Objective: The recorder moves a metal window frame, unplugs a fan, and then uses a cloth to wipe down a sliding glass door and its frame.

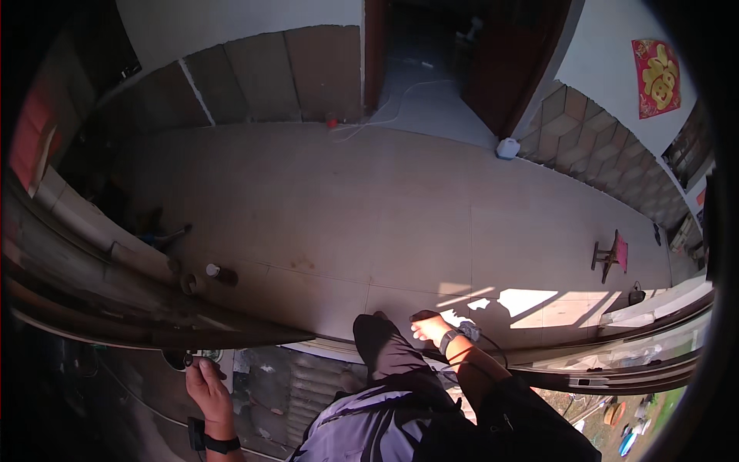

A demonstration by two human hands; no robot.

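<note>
My left hand (206,385) is at the lower left, beside the lower edge of a long dark panel (231,327). Its fingers are closed near a small dark round shape; what they hold, if anything, I cannot make out. A dark band circles that wrist. My right hand (431,327) is in front of my body at the sill, its fingers curled in, and any object inside is hidden. A watch-like band (449,340) is on the right wrist, with a grey device and a cable next to it. My dark-trousered leg (381,346) reaches over the threshold.
A tiled floor (331,200) spreads ahead to an open doorway (423,69). A small folding stool (612,256) stands at the right, a white jug (507,148) by the door frame, and a white-capped bottle (222,273) at the left. Sliding-door rails (616,369) cross the lower right.
</note>
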